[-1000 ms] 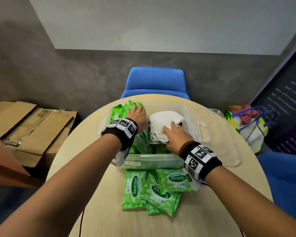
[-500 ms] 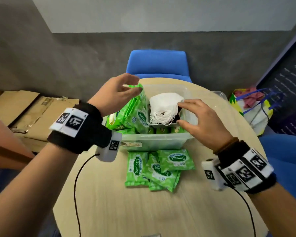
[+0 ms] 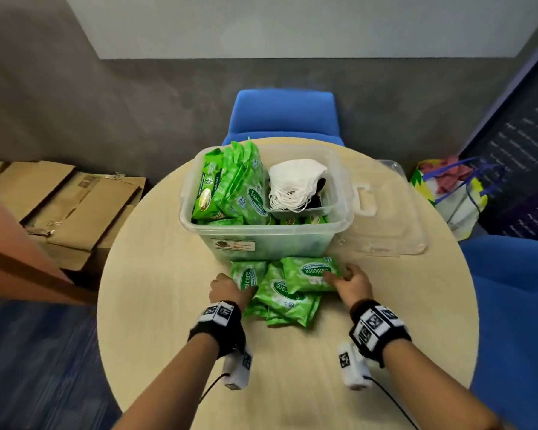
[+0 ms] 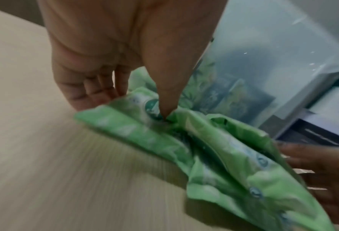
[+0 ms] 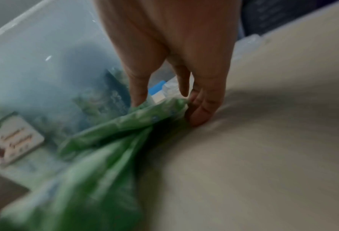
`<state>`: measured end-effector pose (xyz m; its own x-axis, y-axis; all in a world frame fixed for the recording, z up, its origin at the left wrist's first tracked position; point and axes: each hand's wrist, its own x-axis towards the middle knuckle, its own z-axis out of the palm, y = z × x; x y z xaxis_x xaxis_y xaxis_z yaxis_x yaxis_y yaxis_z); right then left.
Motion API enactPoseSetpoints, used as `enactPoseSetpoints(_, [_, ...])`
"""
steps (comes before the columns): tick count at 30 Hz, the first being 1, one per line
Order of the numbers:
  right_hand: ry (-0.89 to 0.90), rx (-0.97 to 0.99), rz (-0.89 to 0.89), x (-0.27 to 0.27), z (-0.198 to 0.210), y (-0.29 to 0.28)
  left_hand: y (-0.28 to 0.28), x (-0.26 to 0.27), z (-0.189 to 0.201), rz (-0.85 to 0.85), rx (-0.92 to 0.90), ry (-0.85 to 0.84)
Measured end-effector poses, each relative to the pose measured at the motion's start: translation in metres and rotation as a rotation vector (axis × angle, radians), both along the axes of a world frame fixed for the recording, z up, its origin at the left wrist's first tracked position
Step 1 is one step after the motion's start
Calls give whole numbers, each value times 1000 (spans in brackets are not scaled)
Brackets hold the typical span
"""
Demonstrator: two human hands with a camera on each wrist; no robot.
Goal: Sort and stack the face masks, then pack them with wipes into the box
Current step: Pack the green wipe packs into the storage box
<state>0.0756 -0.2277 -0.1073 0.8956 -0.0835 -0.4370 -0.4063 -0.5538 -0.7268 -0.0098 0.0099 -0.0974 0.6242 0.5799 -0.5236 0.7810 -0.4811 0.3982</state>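
Where both hands (image 3: 288,285) meet, green "Sanicare" wipes packs (image 3: 288,290), seemingly three.

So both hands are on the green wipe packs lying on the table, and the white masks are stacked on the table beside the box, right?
Not quite. The white masks are stacked inside the box, as the head view shows. The left hand and right hand are indeed on the green wipe packs on the table.

Beyond your round counter (image 3: 156,305) you see a blue chair (image 3: 284,114). Flattened cardboard boxes (image 3: 75,206) lie on the floor at left; a bright bag (image 3: 454,193) stands at right.
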Motion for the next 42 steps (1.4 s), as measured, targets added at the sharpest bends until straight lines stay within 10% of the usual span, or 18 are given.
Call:
enactPoseSetpoints(11, [268, 393, -262, 1, 21, -10, 12, -54, 2, 331, -534, -354])
enactPoseSetpoints(19, [492, 1006, -27, -63, 92, -12, -1, -103, 44, 464, -925, -611])
enactPoseSetpoints(33, [261, 1238, 17, -64, 170, 77, -43, -25, 164, 290, -1124, -1121])
enactPoseSetpoints(42, [-330, 1075, 234, 31, 239, 50, 30, 48, 188, -394, -230, -749])
